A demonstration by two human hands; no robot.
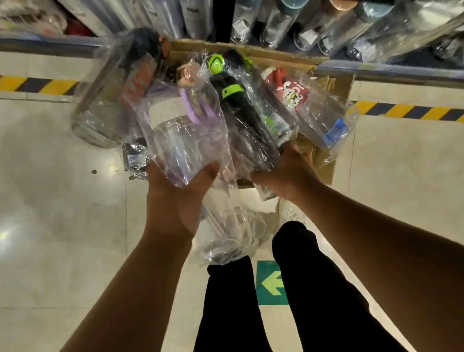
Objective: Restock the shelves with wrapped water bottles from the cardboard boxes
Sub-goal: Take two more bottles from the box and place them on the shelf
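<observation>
The floor is pale glossy tile with thin grey joints, and a soft patch of reflected light glints off it at nine o'clock. A yellow-and-black hazard stripe runs across the tiles from ten o'clock toward three o'clock, just in front of a shelf unit whose grey metal front rail crosses the top of the view from eleven to three. Near six o'clock a green floor sticker with a pale arrow pointing to nine o'clock lies flat on the tiles.
</observation>
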